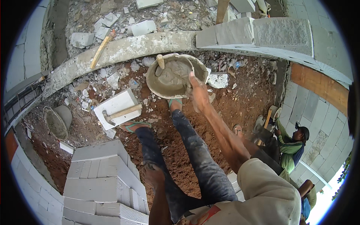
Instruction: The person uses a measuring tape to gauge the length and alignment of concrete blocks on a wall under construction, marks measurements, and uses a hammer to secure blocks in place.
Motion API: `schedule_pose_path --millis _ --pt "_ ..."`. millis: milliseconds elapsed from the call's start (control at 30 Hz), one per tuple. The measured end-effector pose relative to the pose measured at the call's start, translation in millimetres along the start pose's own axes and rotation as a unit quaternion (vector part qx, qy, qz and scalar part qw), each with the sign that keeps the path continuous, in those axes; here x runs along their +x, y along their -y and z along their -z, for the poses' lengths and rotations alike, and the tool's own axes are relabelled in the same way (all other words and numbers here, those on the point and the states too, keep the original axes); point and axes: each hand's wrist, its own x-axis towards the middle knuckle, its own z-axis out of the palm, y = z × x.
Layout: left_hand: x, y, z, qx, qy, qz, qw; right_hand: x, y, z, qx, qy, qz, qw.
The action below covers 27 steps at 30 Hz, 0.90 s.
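Observation:
My right hand (197,92) grips the right rim of a round mortar bucket (150,83), thumb on top and fingers outside. Wet grey mortar (174,77) lies inside. From its far left part rises a short wooden handle (160,61); the tool's lower end is sunk in the mortar. My left hand (153,175) is curled closed beside my left thigh, with nothing visible in it. Left of my feet, a hammer (122,113) with a wooden handle lies across a white block (118,101).
A stack of pale blocks (95,185) rises at the near left. Another bucket (56,122) tilts at the far left. Beyond a low concrete beam (131,47), where a wooden-handled tool (101,50) leans, lies rubble. Another person (290,148) sits at the right by a block wall (320,123).

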Motion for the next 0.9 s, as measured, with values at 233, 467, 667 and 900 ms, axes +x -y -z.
schedule_pose_path --millis 233,467,667,900 --pt "5 3 -1 0.006 -0.022 -0.019 1.000 61 -30 84 0.003 -0.053 -0.032 0.998" --pt "6 4 0 -0.002 -0.014 -0.005 1.000 86 -7 62 -0.575 -0.166 0.391 0.699" --pt "11 15 -9 -0.005 -0.019 -0.011 1.000 136 -10 -69 -0.662 0.034 0.468 0.584" --pt "10 21 -13 -0.018 -0.003 -0.007 1.000 166 -56 -83 -0.890 0.029 0.354 0.285"
